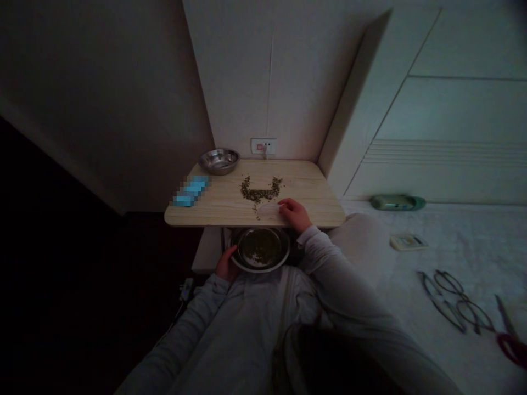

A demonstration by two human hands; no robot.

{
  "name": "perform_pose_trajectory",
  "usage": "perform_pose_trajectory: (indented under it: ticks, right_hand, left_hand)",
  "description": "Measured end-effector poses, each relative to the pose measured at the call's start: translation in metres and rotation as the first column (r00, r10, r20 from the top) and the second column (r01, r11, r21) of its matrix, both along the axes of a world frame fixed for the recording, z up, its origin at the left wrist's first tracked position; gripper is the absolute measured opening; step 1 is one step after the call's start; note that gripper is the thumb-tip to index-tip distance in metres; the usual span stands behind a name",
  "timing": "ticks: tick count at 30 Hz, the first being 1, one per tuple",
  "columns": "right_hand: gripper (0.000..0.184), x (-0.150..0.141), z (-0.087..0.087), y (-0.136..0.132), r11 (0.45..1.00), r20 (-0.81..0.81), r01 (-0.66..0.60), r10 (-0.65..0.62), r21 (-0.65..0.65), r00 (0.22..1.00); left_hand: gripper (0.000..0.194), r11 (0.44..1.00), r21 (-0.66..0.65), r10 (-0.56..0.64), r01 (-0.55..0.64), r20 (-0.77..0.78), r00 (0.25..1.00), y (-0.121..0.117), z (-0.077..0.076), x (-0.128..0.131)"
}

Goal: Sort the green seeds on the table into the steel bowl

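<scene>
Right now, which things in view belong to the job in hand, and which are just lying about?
Likely in the job:
bowl of dark bits, in the left hand
scattered bits on the table
pale thin piece at the right hand

Likely lying about:
glasses
red-handled scissors
green container
pale flat object
blurred blue item
steel dish (role unclear)

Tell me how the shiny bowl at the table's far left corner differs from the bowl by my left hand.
The shiny bowl stands on the table; the other bowl sits below the table's near edge, with your left hand at its rim. The shiny bowl shows bare metal inside, while the other bowl holds small dark bits. Both are round and open upward.
</scene>
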State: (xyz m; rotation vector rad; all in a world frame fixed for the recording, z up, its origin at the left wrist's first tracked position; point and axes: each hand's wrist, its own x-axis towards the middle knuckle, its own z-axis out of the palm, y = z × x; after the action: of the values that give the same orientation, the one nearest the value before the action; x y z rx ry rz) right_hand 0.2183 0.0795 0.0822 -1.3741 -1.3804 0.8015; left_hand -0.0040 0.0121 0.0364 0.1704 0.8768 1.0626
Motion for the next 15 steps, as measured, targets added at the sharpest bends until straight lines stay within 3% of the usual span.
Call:
perform_pose_trajectory:
  ticks: [15]
  right_hand:
    - [0.023,-0.0003,0.0007,-0.0006,1.000,-0.059,0.019,-0.019,-0.005,0.998]
  left_hand:
    - [0.014,1.000,0.003,-0.014,0.014,0.004,1.000,-0.0003,0.0020,-0.0002]
